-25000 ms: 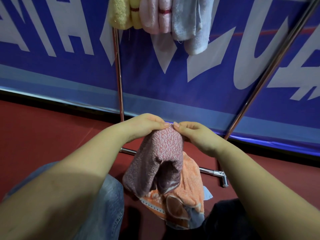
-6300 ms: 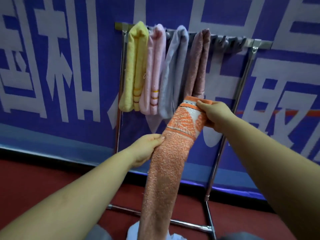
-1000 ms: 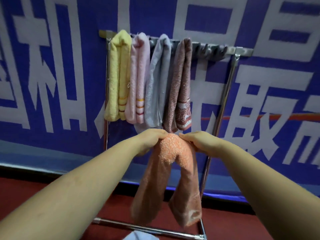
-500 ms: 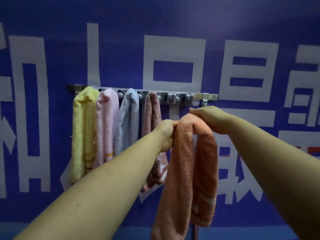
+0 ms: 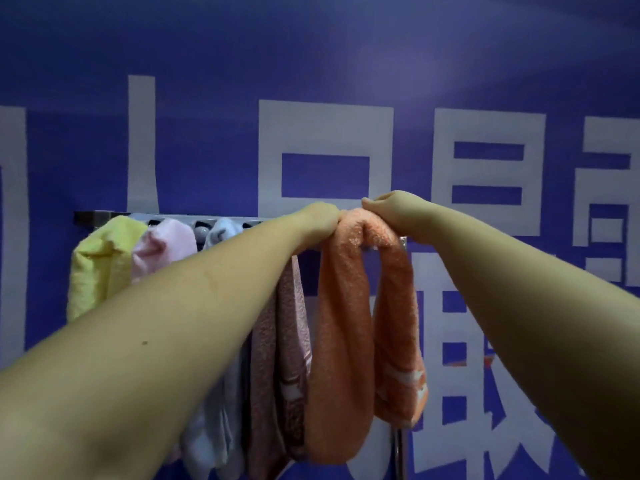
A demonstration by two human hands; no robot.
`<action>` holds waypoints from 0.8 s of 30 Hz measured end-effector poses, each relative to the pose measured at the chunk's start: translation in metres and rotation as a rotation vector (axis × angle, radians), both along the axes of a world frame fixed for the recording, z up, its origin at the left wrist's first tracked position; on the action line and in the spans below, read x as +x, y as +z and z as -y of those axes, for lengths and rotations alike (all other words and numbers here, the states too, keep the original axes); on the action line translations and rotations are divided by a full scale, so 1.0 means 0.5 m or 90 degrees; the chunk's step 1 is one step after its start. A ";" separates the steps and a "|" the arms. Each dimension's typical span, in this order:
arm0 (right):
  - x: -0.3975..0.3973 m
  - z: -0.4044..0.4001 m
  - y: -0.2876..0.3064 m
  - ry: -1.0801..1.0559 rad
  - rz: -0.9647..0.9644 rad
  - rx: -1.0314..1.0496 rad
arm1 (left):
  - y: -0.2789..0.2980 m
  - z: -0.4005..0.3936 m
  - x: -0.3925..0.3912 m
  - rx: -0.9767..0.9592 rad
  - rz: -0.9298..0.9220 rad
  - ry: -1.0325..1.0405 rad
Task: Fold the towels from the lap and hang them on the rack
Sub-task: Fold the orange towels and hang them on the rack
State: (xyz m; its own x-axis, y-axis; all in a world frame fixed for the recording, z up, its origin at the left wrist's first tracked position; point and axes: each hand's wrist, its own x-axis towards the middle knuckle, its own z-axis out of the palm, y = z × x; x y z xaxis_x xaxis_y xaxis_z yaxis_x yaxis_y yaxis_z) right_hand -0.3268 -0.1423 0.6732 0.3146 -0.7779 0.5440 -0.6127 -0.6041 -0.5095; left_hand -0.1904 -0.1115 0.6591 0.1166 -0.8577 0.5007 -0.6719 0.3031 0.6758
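At the far left, the metal rack [image 5: 90, 216] is showing the end of its top bar against the blue banner [image 5: 207, 98] with large white characters. A yellow towel [image 5: 98, 268] is hanging first on the bar, draped over it and falling down the left side. Just beside it a pink towel [image 5: 162, 249] is hanging, and next to that a pale grey towel [image 5: 221, 231] is peeking out above the person's left forearm, with its lower part showing below the arm. A mauve patterned towel [image 5: 289, 327] is hanging next, its top hidden behind the forearm and its lower end showing a striped border. The left hand [image 5: 320, 220] is reaching up to the bar and gripping the left side of the fold of the orange towel [image 5: 341, 323], its fingers curled down out of sight on the far side. The orange towel is being held doubled over at bar height, its two halves hanging down as a loop just right of the mauve one; whether it is already resting on the bar cannot be told. The right hand [image 5: 391, 211] is pinching the right side of the fold, fingers curled over the cloth. Below the towel, the rack's right upright is showing as a thin metal post.
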 end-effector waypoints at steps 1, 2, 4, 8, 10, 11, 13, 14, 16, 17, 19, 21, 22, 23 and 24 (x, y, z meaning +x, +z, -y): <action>0.008 0.007 0.002 -0.001 -0.018 -0.013 | 0.010 0.004 0.011 0.000 0.083 0.040; 0.017 0.014 0.004 0.000 -0.032 -0.020 | 0.018 0.007 0.022 0.007 0.157 0.077; 0.036 0.026 0.006 -0.001 -0.056 -0.039 | 0.029 0.015 0.046 0.019 0.258 0.131; 0.067 0.054 0.005 -0.023 -0.139 -0.061 | 0.039 0.023 0.074 0.049 0.341 0.174; 0.078 0.064 0.003 -0.034 -0.176 -0.064 | 0.046 0.035 0.079 0.059 0.395 0.205; 0.083 0.066 0.002 -0.039 -0.198 -0.070 | 0.047 0.041 0.081 0.064 0.413 0.220; 0.091 0.072 0.003 -0.055 -0.225 -0.081 | 0.050 0.057 0.087 0.073 0.438 0.249; 0.094 0.075 0.005 -0.060 -0.228 -0.086 | 0.051 0.066 0.091 0.077 0.454 0.272; 0.097 0.082 0.008 -0.069 -0.230 -0.097 | 0.052 0.083 0.102 0.091 0.471 0.325; 0.098 0.087 0.008 -0.077 -0.237 -0.105 | 0.051 0.090 0.107 0.090 0.477 0.350; 0.102 0.101 0.006 -0.090 -0.251 -0.105 | 0.045 0.096 0.106 0.074 0.506 0.375; 0.111 0.128 -0.004 -0.102 -0.264 -0.105 | 0.036 0.103 0.105 0.052 0.525 0.382; 0.114 0.139 -0.010 -0.117 -0.263 -0.110 | 0.033 0.107 0.105 0.039 0.525 0.386; 0.116 0.146 -0.015 -0.132 -0.254 -0.115 | 0.030 0.107 0.106 0.031 0.523 0.390; 0.116 0.146 -0.019 -0.136 -0.243 -0.114 | 0.027 0.107 0.107 0.025 0.521 0.394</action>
